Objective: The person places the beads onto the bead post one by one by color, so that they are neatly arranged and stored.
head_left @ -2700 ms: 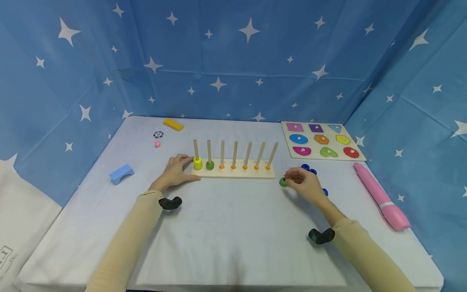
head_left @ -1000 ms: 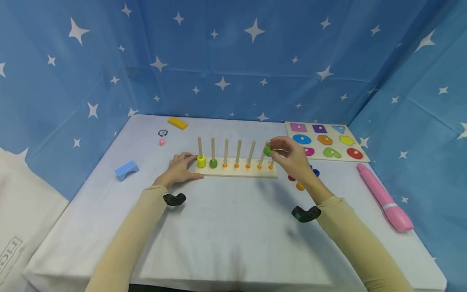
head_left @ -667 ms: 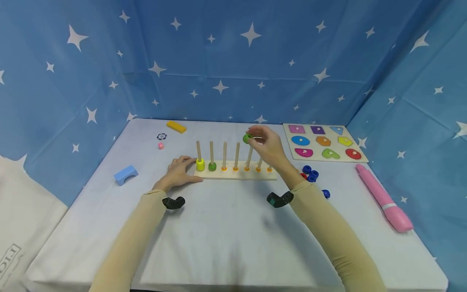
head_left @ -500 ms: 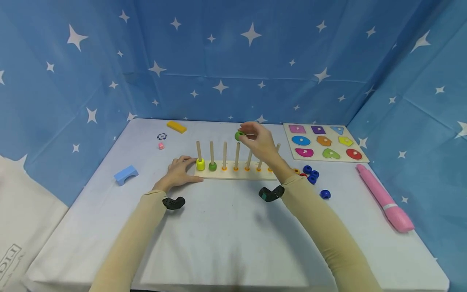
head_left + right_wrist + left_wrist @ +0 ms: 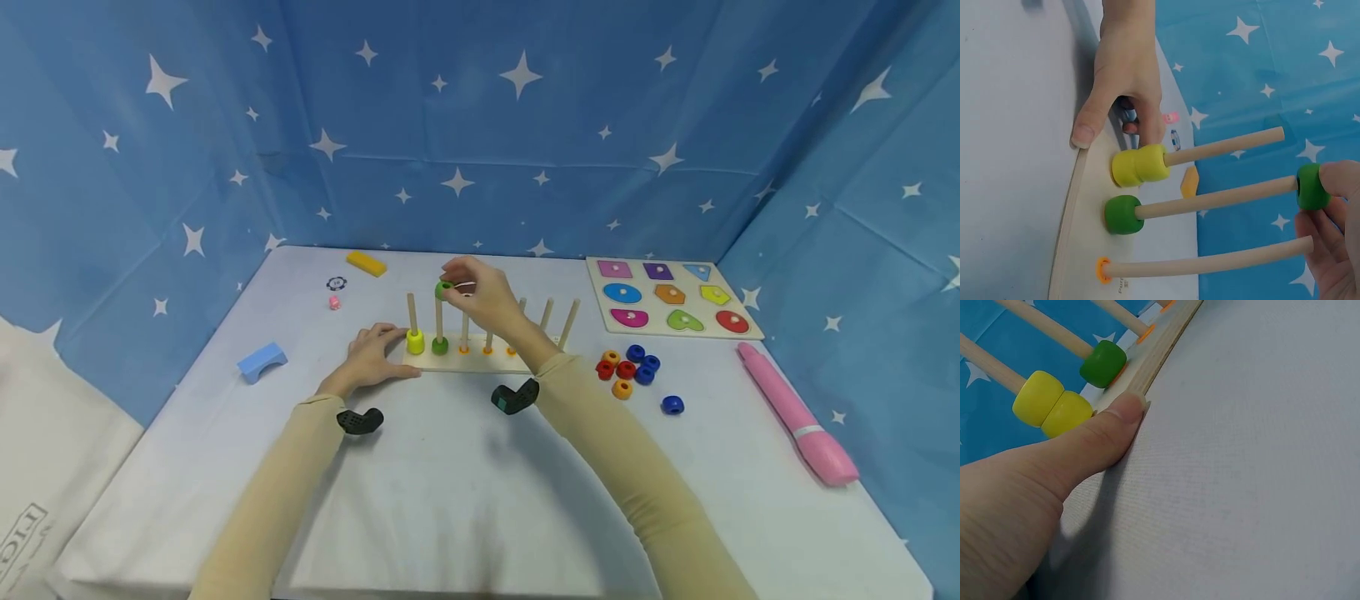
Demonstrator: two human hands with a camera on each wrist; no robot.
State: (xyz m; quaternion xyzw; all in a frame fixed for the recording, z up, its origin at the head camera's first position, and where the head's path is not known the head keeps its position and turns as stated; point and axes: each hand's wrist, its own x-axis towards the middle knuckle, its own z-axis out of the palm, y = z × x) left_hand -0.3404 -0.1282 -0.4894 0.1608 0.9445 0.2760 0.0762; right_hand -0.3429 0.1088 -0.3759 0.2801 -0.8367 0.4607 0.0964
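A wooden peg board (image 5: 457, 360) with several upright pegs stands mid-table. Its leftmost peg carries yellow beads (image 5: 415, 342) (image 5: 1052, 406) (image 5: 1140, 165). The second peg has a green bead (image 5: 440, 345) (image 5: 1104, 363) (image 5: 1122, 214) at its base. My right hand (image 5: 480, 293) pinches another green bead (image 5: 443, 290) (image 5: 1311, 186) at the top of that second peg, the tip just entering it. My left hand (image 5: 371, 354) lies against the board's left end, thumb (image 5: 1094, 440) pressed on its front edge, fingers straight.
Loose red, orange and blue beads (image 5: 628, 371) lie right of the board. A shape puzzle (image 5: 671, 296) sits at the back right, a pink tube (image 5: 797, 417) along the right edge. A blue arch block (image 5: 262, 361), yellow bar (image 5: 366, 263), chip and pink die lie at left.
My right hand picked the green bead up from the table right of the board and carried it leftward above the pegs to the second peg's top. The left hand stayed put.
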